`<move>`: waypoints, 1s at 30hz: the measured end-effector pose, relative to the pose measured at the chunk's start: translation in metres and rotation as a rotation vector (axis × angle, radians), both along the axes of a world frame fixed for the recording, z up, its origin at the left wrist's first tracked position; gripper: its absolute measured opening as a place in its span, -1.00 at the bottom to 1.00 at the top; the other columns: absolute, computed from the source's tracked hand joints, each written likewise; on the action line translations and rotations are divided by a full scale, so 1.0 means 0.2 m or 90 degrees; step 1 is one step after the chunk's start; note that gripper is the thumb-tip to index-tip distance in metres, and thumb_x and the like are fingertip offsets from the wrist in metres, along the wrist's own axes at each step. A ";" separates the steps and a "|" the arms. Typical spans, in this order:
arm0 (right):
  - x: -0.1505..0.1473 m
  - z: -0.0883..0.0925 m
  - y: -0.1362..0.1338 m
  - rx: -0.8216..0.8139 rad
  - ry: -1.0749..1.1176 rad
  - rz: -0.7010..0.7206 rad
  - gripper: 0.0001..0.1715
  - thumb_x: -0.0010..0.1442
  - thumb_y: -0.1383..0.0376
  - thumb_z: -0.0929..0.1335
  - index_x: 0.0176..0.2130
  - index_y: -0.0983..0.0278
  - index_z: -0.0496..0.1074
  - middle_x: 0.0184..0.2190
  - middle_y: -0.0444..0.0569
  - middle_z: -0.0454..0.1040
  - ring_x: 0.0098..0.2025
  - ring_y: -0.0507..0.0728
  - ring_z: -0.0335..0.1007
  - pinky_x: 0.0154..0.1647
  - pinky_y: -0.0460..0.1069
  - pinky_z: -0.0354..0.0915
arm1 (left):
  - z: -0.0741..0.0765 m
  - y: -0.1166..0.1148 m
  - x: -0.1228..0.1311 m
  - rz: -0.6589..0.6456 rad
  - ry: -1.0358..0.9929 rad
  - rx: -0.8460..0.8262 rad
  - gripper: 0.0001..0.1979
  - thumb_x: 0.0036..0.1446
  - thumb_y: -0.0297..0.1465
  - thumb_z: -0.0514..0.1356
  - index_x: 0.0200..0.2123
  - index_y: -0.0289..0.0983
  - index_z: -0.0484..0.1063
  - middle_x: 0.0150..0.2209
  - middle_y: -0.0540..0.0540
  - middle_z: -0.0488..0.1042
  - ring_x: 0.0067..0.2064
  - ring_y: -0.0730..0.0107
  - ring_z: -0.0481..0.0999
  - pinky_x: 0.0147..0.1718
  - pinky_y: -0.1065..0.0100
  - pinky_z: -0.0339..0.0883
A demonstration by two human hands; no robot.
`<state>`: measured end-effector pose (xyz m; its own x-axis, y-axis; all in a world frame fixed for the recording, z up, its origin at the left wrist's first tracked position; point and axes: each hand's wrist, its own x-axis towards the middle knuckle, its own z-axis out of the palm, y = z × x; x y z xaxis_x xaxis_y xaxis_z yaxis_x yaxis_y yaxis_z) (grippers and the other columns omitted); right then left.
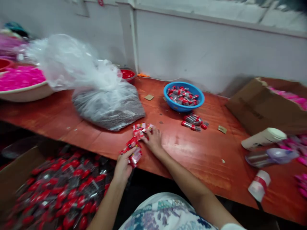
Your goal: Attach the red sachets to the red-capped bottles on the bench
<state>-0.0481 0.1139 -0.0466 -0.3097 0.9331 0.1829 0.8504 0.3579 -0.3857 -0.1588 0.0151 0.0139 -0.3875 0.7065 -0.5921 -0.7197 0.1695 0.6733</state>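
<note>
My left hand (pixel 123 165) is at the table's front edge, its fingers closed on several small red printed packets (pixel 135 156) with clear parts. Just to the right and farther in, my right hand (pixel 153 140) reaches over more red printed packets (pixel 139 130) on the tabletop. Its fingers are bent and its fingertips grip the packets' right end. The two groups of packets nearly meet between my hands; blur hides the fine print.
A clear plastic bag (pixel 107 105) of dark contents stands behind the packets. Red-capped tubes fill a blue basin (pixel 202 100), and more tubes (pixel 192 121) lie before it. A box (pixel 14 163) of red-capped pieces is below left. Bottles (pixel 263 139) and a carton (pixel 254 105) stand right.
</note>
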 end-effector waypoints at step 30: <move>1.25 0.04 0.17 0.025 0.081 -0.205 -0.67 0.21 0.36 0.26 -0.04 0.34 0.44 -0.06 0.21 0.40 -0.08 0.26 0.26 -0.02 0.13 0.15 | 0.00 0.31 0.61 -0.191 -0.127 -0.004 -0.92 -0.06 -0.64 0.25 -0.44 -0.40 0.48 -0.50 -0.10 0.55 -0.53 0.40 0.53 -0.48 0.39 0.46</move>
